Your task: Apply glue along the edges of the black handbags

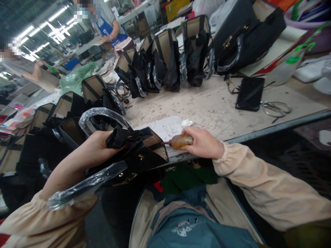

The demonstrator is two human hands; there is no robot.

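Observation:
My left hand (99, 146) is closed on bunched black lining cloth of a black handbag (141, 155) at the table's front edge. The bag lies tilted, its tan inner panel showing, and its handles (103, 112) are wrapped in clear plastic film. From the right, my right hand (203, 143) grips a small amber squeeze bottle (182, 141) with a red nozzle. The thin tip points left and meets the bag's open edge; whether it touches is too fine to tell. My left fingertips are hidden in the cloth.
More black handbags (167, 58) stand along the table's back and left. At right lie a black phone (250, 93), glasses (232, 86), a metal ring (276, 108) and a clear bottle (287, 69) with a green cap. Two people (110, 26) are in the background.

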